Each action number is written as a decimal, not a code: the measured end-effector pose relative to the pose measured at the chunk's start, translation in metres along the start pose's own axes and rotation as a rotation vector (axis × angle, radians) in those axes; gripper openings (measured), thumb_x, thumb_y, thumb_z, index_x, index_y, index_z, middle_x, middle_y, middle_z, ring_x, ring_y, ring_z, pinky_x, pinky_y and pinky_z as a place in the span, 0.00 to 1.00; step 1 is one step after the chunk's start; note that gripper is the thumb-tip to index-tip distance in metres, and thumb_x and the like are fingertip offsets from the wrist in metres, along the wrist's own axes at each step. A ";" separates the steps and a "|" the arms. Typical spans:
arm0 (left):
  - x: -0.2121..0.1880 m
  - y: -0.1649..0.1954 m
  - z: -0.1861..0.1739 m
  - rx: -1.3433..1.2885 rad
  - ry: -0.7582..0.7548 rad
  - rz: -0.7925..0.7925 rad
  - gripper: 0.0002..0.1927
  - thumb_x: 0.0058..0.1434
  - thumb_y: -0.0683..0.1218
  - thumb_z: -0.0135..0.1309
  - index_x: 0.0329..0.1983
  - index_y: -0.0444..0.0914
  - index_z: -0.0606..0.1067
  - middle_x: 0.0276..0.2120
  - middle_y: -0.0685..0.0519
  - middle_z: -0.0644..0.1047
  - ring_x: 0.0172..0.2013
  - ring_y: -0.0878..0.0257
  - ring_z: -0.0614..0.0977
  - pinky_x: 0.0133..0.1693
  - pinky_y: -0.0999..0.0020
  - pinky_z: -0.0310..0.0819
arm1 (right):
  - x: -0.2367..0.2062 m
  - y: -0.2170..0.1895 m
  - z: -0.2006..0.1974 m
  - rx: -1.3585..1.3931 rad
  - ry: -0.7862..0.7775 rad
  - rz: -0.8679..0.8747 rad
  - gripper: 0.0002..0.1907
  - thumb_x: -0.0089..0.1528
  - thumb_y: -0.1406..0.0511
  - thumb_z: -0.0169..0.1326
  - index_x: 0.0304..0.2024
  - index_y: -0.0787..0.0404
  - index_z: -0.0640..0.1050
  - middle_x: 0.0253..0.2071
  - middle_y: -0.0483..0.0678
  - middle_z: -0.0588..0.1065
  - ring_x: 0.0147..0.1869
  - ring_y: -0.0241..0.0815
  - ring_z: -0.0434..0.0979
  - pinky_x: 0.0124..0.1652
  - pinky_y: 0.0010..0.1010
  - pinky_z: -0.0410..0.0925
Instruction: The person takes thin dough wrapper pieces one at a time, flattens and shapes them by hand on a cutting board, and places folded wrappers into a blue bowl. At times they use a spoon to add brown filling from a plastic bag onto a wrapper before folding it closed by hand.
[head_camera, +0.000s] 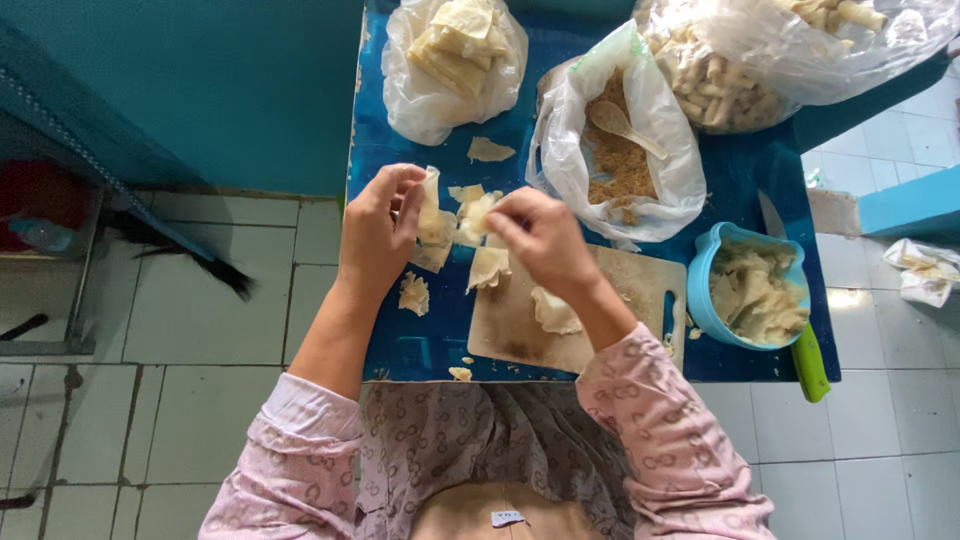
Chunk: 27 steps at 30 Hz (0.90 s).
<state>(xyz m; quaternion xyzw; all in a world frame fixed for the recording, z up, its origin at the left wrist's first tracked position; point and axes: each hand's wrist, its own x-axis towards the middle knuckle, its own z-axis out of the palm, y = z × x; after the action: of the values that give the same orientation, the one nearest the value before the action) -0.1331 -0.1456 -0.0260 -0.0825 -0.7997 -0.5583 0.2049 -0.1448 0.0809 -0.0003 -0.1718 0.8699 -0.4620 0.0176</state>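
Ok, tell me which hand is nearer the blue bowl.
Right. The right hand is over the cutting board, just left of the blue bowl; the left hand is farther left.

A pale cream, thin pastry sheet (436, 228) is pinched between the left hand (376, 225) and right hand (540, 240). Beneath them a deep blue tabletop (420, 345) is seen, and a beige wooden cutting board (640, 290). Right of the right hand, a light blue plastic bowl (705, 270) is found. Pink sleeves patterned with small rings (660, 440) are worn.

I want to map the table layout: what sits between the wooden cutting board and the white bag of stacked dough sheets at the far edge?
In the head view, a loose dough scrap lies on the blue table between cutting board and bag, with both hands pulling dough.
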 end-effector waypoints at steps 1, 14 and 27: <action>0.000 -0.001 -0.001 -0.001 0.004 0.012 0.07 0.71 0.39 0.55 0.51 0.36 0.76 0.35 0.50 0.81 0.28 0.65 0.79 0.30 0.71 0.73 | -0.002 0.002 -0.003 0.132 0.001 0.077 0.05 0.65 0.67 0.59 0.41 0.63 0.82 0.35 0.43 0.79 0.36 0.34 0.76 0.36 0.26 0.69; -0.003 0.005 -0.006 0.012 -0.056 0.012 0.09 0.70 0.43 0.56 0.52 0.40 0.76 0.33 0.52 0.80 0.23 0.66 0.79 0.28 0.71 0.74 | -0.023 -0.032 -0.003 -0.184 -0.084 -0.315 0.11 0.59 0.72 0.58 0.45 0.63 0.81 0.45 0.52 0.77 0.46 0.42 0.78 0.46 0.29 0.72; -0.028 0.049 0.011 0.284 -0.082 0.313 0.16 0.72 0.49 0.55 0.58 0.37 0.78 0.49 0.44 0.77 0.47 0.50 0.80 0.49 0.60 0.73 | -0.048 -0.018 -0.023 0.526 0.033 0.228 0.09 0.67 0.64 0.55 0.39 0.66 0.80 0.32 0.44 0.79 0.34 0.31 0.77 0.35 0.23 0.70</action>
<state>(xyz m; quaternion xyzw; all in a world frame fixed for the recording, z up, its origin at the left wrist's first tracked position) -0.0924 -0.1149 0.0010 -0.1986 -0.8553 -0.3977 0.2661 -0.0987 0.1050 0.0216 -0.0549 0.7340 -0.6696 0.0994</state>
